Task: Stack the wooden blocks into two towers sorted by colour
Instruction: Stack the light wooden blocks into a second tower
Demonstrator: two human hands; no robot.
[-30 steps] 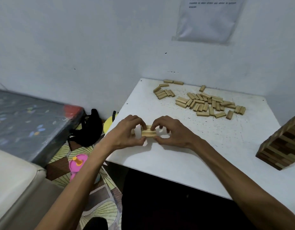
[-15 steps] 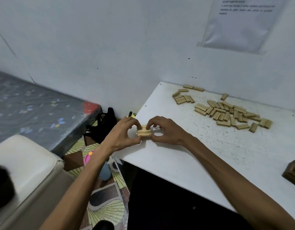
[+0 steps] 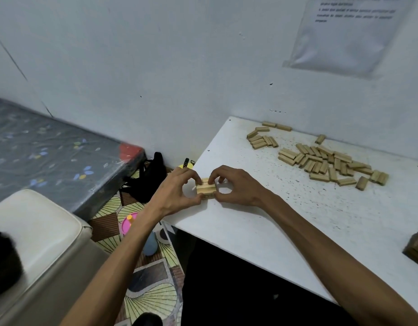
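A small low stack of light wooden blocks sits near the left front corner of the white table. My left hand pinches its left side with thumb and curled fingers. My right hand pinches its right side the same way. Several loose light blocks lie scattered at the far side of the table. At the right edge of the view, a corner of a darker wooden block tower shows.
A wall runs behind the table with a paper sheet taped to it. Left of the table stand a dark mattress, a cream cushion, a black bag and a pink toy on a patterned floor.
Both hands have stayed on the small stack. The view has swung left, so the dark tower has slid almost out of sight at the right.
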